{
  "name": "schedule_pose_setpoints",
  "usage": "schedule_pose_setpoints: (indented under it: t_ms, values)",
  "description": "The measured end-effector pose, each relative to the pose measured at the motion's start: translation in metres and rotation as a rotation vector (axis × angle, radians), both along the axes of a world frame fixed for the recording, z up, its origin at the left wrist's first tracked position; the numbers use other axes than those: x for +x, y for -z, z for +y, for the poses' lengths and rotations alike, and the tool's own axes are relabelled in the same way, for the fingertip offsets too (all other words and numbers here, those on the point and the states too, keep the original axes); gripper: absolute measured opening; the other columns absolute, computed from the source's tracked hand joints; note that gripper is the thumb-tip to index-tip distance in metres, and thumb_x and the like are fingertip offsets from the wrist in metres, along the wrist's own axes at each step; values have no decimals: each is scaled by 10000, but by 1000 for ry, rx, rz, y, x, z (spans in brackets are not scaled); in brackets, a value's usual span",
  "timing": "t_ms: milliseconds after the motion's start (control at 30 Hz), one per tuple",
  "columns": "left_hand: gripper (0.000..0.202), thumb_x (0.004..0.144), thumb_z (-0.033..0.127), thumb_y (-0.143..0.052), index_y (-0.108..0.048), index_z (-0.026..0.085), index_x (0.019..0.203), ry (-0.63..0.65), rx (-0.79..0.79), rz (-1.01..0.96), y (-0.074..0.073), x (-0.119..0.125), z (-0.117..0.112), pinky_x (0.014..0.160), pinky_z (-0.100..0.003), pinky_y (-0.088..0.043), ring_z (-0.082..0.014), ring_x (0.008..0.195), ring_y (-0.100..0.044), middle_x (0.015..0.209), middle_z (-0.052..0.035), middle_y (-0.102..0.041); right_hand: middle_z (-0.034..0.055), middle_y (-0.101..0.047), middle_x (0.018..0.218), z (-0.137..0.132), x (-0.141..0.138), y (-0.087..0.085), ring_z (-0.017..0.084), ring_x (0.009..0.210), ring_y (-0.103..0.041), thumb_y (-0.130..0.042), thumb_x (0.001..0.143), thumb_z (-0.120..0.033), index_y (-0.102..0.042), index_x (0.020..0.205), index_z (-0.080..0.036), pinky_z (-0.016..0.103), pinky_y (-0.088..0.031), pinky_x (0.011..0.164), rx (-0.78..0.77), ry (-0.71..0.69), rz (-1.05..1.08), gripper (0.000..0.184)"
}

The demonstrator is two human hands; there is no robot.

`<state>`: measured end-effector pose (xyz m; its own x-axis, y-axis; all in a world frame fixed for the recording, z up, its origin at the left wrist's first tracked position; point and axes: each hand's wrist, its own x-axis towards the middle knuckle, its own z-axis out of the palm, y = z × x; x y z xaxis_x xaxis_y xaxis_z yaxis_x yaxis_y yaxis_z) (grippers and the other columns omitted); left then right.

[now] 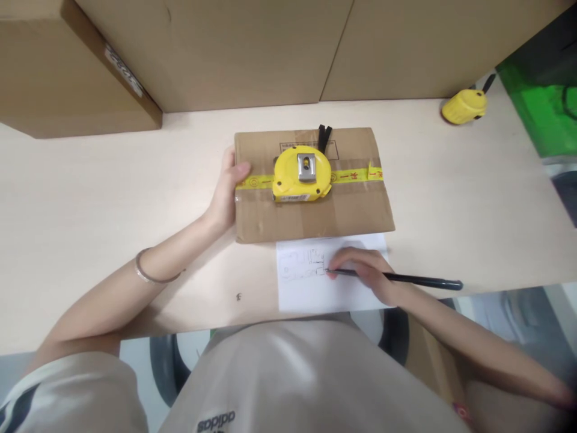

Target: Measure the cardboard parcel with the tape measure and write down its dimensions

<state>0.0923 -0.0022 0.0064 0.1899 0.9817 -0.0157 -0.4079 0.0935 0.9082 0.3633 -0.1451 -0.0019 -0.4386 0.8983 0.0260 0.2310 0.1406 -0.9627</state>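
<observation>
Caution: Slip and Smear Hazards

Grip state. The left hand (225,192) is closed on the left end of the box (315,219), thumb on the upper face, the other fingers mostly hidden. The right hand (367,270) grips the pen (406,279), its tip at the drawn lines on the paper (297,294).

Location. The box is above the middle of the worktop (451,198); whether it lies flat or is tilted cannot be told. The measure (293,180) rests on its upper face. The paper reaches the near edge of the worktop, its far edge hidden by the box.

Hazards.
1. Measure slides off: no hand holds it. Likely cause: the left hand tilting or jerking the box.
2. Paper shifts or creases: no hand visibly holds it flat. Likely cause: drag from the pen, or the box moving against it.
3. Lines smear. Likely cause: the right hand rubbing over fresh marks.
4. Paper slips over the near edge. Likely cause: the right forearm pulling back.
</observation>
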Motion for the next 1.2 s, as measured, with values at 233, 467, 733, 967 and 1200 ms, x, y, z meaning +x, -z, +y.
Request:
schedule_pose_setpoints:
  t_ms: [233, 467, 733, 967, 1200]
  values:
    - [400, 834, 449, -671, -530, 246, 1148, -60, 33, -64, 8, 4, -4, 1047, -419, -528, -290, 1221, -625, 1163, -46, -654, 38, -730, 826, 1, -4, -8, 144, 764, -704, -527, 993, -516, -675, 1034, -199, 274, -572, 731, -65, 83, -76, 352]
    - [393, 874, 511, -643, -512, 282, 1166, -19, 125, -34, 11, 3, -3, 1122, -444, -465, -305, 1354, -543, 1270, -49, -634, -78, -537, 536, 21, -46, -23, 45, 457, -444, -653, 805, -199, -529, 737, -201, 172, -339, 474, 118, -3, -261, 142]
    - [470, 820, 621, -694, -541, 281, 1107, -29, 135, -5, 11, 3, -2, 1121, -422, -464, -311, 1414, -472, 1340, -37, -605, -80, -549, 588, 27, -69, -6, 33, 514, -455, -621, 821, -129, -541, 750, -184, 150, -359, 519, 104, -100, -198, 120]
    - [438, 841, 576, -682, -532, 276, 1122, -30, 136, -12, 7, 4, -5, 1133, -437, -449, -312, 1406, -477, 1348, -46, -592, -42, -558, 600, 29, -72, -10, 51, 548, -468, -601, 883, -141, -578, 697, -171, 183, -365, 543, 88, -93, -189, 190]
    - [446, 846, 586, -677, -546, 289, 1152, -37, 142, 10, 7, 3, -6, 1147, -446, -436, -321, 1439, -440, 1342, -32, -594, -49, -533, 610, 27, -72, -7, 59, 545, -452, -604, 857, -118, -529, 697, -191, 189, -355, 532, 131, -97, -203, 191]
